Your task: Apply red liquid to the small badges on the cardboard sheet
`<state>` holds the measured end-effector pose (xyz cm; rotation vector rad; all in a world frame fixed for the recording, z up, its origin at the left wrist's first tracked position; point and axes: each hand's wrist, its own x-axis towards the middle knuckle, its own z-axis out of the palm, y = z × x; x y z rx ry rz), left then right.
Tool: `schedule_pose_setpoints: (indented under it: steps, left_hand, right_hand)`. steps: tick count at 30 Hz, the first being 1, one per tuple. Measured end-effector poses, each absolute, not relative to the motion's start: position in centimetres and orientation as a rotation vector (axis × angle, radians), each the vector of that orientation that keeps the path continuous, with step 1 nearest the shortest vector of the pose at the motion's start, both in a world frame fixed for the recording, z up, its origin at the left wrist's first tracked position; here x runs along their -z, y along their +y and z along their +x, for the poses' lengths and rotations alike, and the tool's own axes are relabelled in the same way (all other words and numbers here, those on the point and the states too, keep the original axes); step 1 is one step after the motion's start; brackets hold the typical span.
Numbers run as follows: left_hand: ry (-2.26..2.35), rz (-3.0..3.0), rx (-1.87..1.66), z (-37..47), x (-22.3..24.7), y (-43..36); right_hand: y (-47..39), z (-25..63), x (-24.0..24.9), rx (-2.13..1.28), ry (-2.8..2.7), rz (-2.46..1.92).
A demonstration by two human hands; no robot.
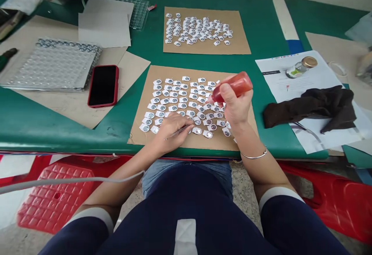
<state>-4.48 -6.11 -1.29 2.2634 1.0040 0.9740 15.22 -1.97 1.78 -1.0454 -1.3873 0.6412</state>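
Note:
My right hand [236, 105] is wrapped round a red squeeze bottle [241, 83], tilted so its nozzle points down and left at the small round pieces on white tabs [176, 94]. These pieces lie in rough rows on a brown cardboard sheet [139, 136]. My left hand [174, 129] rests low on the same sheet, its fingers closed on thin metal tweezers [183, 130] whose tip end is near the pieces in the middle. Whether the nozzle touches a piece I cannot tell.
A second cardboard sheet [244, 47] with similar pieces lies farther back. At left are a red-cased phone [103, 86] and bubble-wrapped package [58, 65]. At right, a small glass jar [300, 68] and dark cloth [310, 105] lie on papers. Red stools [58, 193] stand below the table edge.

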Motion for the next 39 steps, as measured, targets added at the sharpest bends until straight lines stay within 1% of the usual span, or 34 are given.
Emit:
schedule_pose_setpoints:
  steps: [5, 15, 19, 27, 31, 39]
  left_hand:
    - [0.939, 2.314, -0.928, -4.4, 2.6, -6.6]
    - [0.878, 2.393, -0.970, -4.2, 2.9, -6.5]
    - [0.869, 2.423, -0.942, -4.2, 3.0, -6.5]
    - [0.749, 2.572, -0.940, -4.1, 3.3, -6.7]
    - [0.726, 2.665, -0.960, -4.1, 3.6, -6.8]
    - [0.734, 2.708, -0.989, -4.0, 3.9, -6.9]
  right_hand:
    - [-2.5, 14.7, -0.7, -0.756, -1.398, -1.034]
    - [-3.3, 14.8, -0.4, -0.815, -1.282, -0.996]
    - [-3.5, 14.6, -0.1, -0.798, -1.339, -1.064]
    - [-4.0, 14.1, -0.2, -0.923, -1.343, -1.175]
    - [-4.1, 13.8, -0.4, -0.915, -1.405, -1.303]
    - [-4.0, 13.8, 0.1, -0.914, -1.498, -1.391]
